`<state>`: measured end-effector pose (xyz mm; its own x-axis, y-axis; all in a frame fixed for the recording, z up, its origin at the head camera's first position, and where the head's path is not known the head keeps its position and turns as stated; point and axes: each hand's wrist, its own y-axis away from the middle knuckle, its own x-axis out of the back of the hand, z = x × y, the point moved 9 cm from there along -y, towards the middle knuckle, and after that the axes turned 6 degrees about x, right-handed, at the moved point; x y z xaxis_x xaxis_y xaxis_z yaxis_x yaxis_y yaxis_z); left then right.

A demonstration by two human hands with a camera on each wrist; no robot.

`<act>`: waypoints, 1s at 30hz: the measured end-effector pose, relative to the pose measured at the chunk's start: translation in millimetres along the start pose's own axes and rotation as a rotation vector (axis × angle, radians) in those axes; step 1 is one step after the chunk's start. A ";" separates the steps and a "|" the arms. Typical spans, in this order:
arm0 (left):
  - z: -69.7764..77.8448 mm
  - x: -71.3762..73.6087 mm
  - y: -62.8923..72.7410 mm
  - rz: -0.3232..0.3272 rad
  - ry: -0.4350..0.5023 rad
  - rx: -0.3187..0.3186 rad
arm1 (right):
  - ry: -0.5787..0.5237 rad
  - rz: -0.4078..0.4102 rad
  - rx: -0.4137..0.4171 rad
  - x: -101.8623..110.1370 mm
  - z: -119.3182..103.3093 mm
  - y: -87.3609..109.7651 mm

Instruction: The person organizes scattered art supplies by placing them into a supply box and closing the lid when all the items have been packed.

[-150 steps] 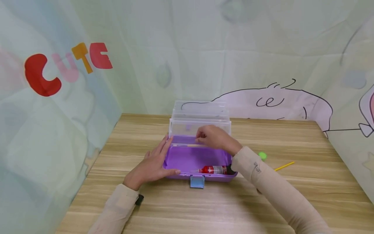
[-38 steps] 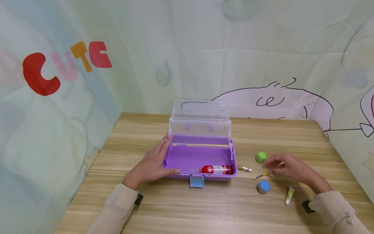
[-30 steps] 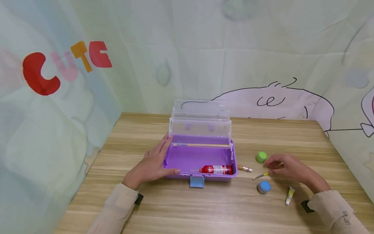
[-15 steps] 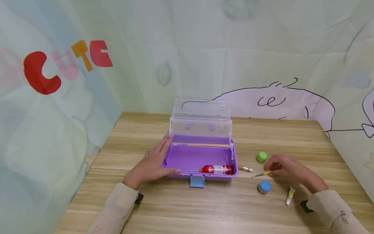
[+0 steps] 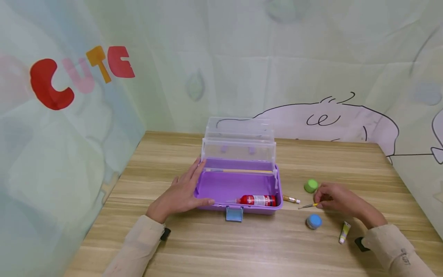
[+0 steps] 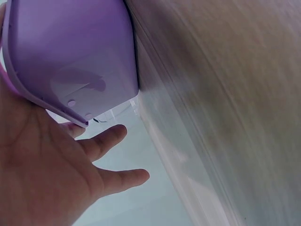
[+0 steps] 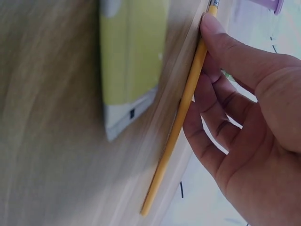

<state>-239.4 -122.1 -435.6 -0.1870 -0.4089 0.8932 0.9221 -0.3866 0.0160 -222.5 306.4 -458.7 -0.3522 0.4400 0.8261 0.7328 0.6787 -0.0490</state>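
Note:
An open purple box [image 5: 221, 209] with a raised clear lid [image 5: 238, 132] stands mid-table. My left hand [image 5: 181, 194] rests against its left end, thumb over the front rim and fingers extended; the left wrist view shows the palm [image 6: 44, 169] beside the purple wall [image 6: 77, 56]. To the right of the box, my right hand [image 5: 340, 200] pinches a thin yellow-handled paintbrush [image 7: 186, 101] between thumb and fingers, low over the table. The brush's metal end [image 5: 306, 206] points left toward the box. Inside the box lie a red bottle [image 5: 257, 200] and a long brush [image 5: 242, 171] at the back.
Near the right hand stand a green-lidded jar [image 5: 311, 186] and a blue-lidded jar [image 5: 314, 221]. A brown-gold tube [image 5: 291, 199] lies by the box's right end, and a yellow tube [image 5: 344, 232] lies nearer the right wrist. Printed curtains border the wooden table [image 5: 270, 246].
Five seconds ago my right hand was over the back of the box; now it holds the yellow-handled paintbrush on the right. In the last second, the brush shifted slightly. My left hand stayed put.

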 end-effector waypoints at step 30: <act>2.2 1.2 0.4 -0.002 -0.011 0.007 | 0.092 0.044 -0.029 19.0 -11.8 3.6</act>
<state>-238.5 -120.9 -433.6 -0.1855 -0.3988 0.8981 0.9238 -0.3822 0.0211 -219.7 310.3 -436.5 -0.2654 0.4117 0.8718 0.7634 0.6420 -0.0708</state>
